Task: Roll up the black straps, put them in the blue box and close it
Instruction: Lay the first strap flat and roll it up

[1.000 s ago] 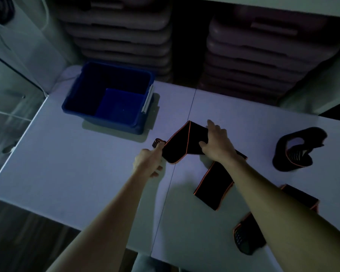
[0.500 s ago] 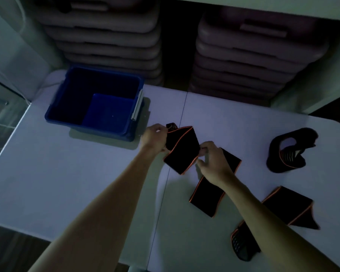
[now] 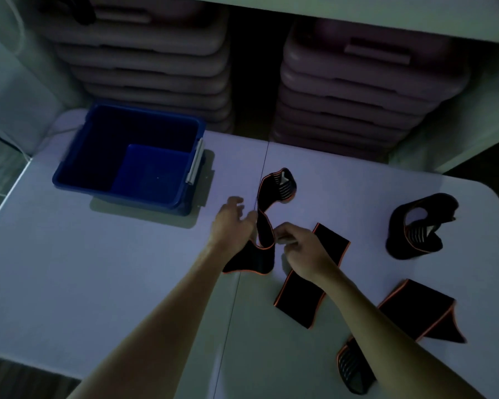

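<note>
A black strap with orange edging (image 3: 264, 226) stands bent between my hands near the middle of the white table (image 3: 98, 269). Its ribbed end (image 3: 283, 184) sticks up free. My left hand (image 3: 232, 226) lies against the strap's left side with fingers spread. My right hand (image 3: 300, 249) pinches the strap with curled fingers; the rest of the strap (image 3: 300, 295) trails flat under that wrist. The blue box (image 3: 78, 156) sits open at the back left with nothing in it. A loosely coiled second strap (image 3: 421, 228) lies at the right, a third strap (image 3: 415, 315) flat at the lower right.
Two stacks of pale purple moulded platforms (image 3: 357, 90) stand behind the table under a white shelf. The box has a grey handle (image 3: 195, 161) on its right side. No lid is in view. The table's rounded right corner (image 3: 493, 197) lies close to the coiled strap.
My left hand has let go of the strap's end, which now sticks up free. The strap has gone from folded flat to a standing bend. The view has shifted a little.
</note>
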A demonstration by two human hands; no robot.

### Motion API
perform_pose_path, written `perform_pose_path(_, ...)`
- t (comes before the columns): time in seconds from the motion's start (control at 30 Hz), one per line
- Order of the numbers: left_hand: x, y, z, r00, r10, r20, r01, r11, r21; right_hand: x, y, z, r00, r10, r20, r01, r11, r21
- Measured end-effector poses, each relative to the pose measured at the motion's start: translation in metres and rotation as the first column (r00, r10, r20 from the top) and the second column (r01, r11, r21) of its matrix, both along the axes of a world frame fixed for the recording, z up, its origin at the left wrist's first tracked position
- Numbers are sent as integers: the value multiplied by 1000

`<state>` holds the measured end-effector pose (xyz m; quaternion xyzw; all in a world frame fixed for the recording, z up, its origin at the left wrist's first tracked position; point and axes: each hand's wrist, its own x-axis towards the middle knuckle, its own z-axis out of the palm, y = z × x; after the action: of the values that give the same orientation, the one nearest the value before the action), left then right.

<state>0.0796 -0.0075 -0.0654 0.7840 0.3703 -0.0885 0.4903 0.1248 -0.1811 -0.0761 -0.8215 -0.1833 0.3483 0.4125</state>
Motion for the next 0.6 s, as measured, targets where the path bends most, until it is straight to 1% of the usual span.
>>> perform_pose_path(0.07,-15,-9,-1,991,-135,1,134,985,107,2,2,-2,999,-38,24,38,999,23)
perform_pose_path(0.1,-21,-13,-3,984,-177,2,175,973,153,5,3,-4,996,-74,55,72,997,32)
perform_pose_path(0.13,-25,-15,-5,979,-204,-2,200,959,201,8,5,-5,992,-98,76,96,995,30)
perform_pose_path(0.2,-29,-19,-5,972,-232,-33,231,930,285,16,9,-1,992,-89,92,88,996,12)
perform_pose_path(0.27,-29,-21,-5,959,-269,-89,283,895,345,25,15,0,996,-14,86,15,1000,-16)
perform_pose_path(0.33,-31,-22,-3,945,-305,-116,326,880,346,31,23,-2,989,100,110,-93,994,-64)
perform_pose_path(0.37,-34,-21,-3,948,-296,-115,318,889,329,33,27,-5,977,163,141,-152,985,-84)
perform_pose_path(0.43,-41,-17,-8,970,-229,-83,244,930,275,33,33,-7,927,296,230,-271,953,-135)
perform_pose_path(0.47,-46,-14,-12,981,-181,-72,193,949,248,32,35,-6,887,372,272,-332,925,-183)
perform_pose_path(0.53,-56,-8,-15,991,-110,-81,125,969,211,28,39,-4,772,542,331,-445,834,-327)
perform_pose_path(0.6,-69,-4,-20,991,-72,-116,94,976,195,20,41,-2,651,668,360,-477,729,-491)
